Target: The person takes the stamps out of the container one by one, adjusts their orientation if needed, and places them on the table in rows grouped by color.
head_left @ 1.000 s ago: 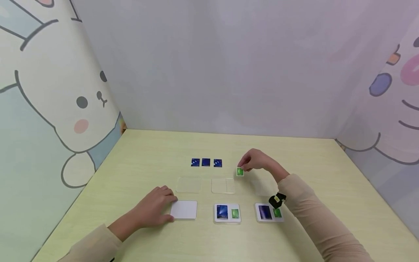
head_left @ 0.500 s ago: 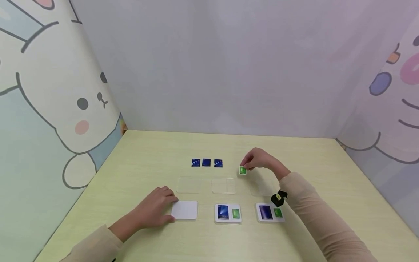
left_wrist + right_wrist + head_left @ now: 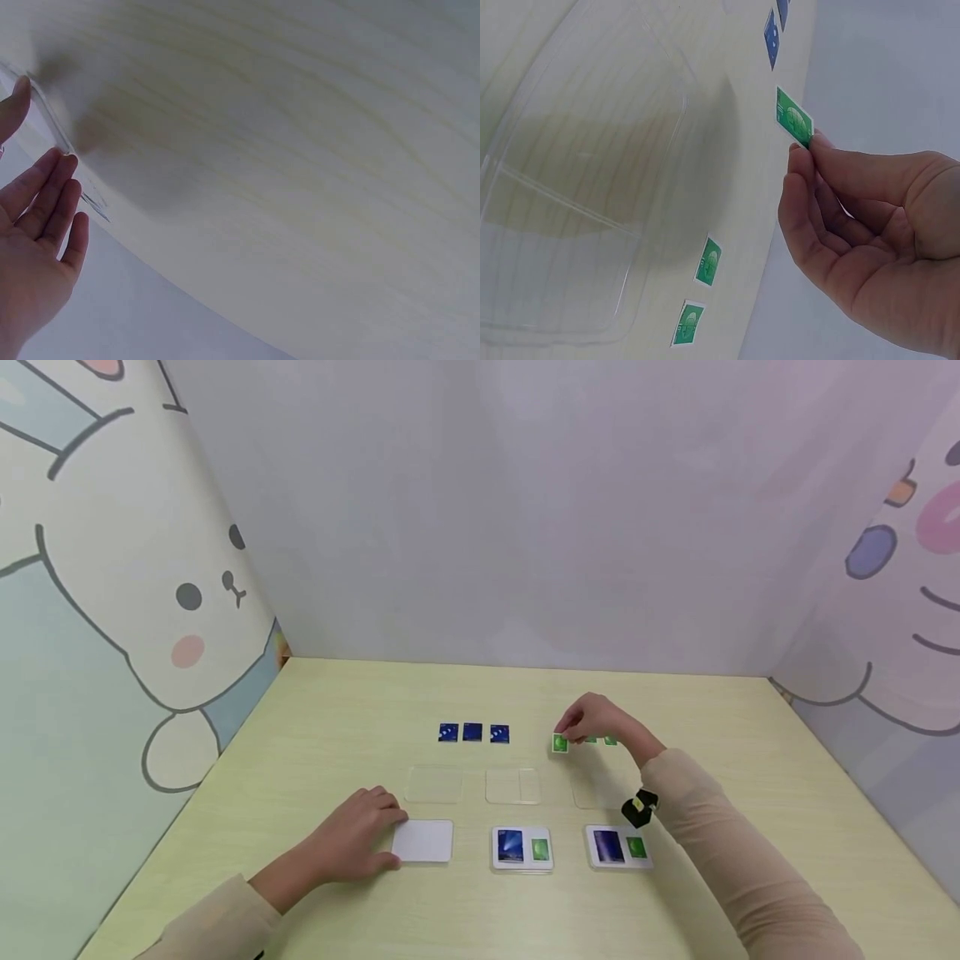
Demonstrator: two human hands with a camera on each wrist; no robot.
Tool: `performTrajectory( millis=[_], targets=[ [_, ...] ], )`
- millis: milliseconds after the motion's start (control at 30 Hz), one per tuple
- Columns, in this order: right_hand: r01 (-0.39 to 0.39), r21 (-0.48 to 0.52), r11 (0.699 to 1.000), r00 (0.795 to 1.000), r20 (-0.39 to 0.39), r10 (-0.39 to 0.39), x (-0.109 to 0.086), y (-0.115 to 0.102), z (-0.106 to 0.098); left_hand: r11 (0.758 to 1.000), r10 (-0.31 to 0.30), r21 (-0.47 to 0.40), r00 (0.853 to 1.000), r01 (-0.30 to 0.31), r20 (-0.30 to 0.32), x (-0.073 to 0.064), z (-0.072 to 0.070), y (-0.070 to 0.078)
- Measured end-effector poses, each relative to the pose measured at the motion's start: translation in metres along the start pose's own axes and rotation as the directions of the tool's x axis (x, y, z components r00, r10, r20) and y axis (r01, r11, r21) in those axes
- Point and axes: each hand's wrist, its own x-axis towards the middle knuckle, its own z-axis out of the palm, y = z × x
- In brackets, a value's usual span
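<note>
My right hand pinches a small green postage stamp with a white border between thumb and index fingertip, above the table. Two similar green stamps lie below it in the right wrist view; in the head view the hand partly hides them. My left hand rests at the left edge of a white card in a clear case. Its thumb and fingers touch two corners, the fingers fairly straight. To the left of the held stamp, three dark blue stamps lie in a row.
Three clear plastic lids lie across the middle of the table. Two cases with white cards, one at centre and one at right, each bear a blue and a green stamp. Printed curtains stand around the table.
My right hand has moved slightly back and right with the green stamp. Two green stamps on the table now show behind its fingers. The left hand has stayed at the white card.
</note>
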Motion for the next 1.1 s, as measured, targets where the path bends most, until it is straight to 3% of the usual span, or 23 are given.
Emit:
performTrajectory(
  millis=[1100],
  targets=[
    [-0.045, -0.048, 0.998, 0.999, -0.020, 0.044, 0.012, 0.005, -0.001, 1.000, 0.004, -0.012, 1.000, -0.004, 0.003, 0.000, 0.000, 0.000]
  ],
)
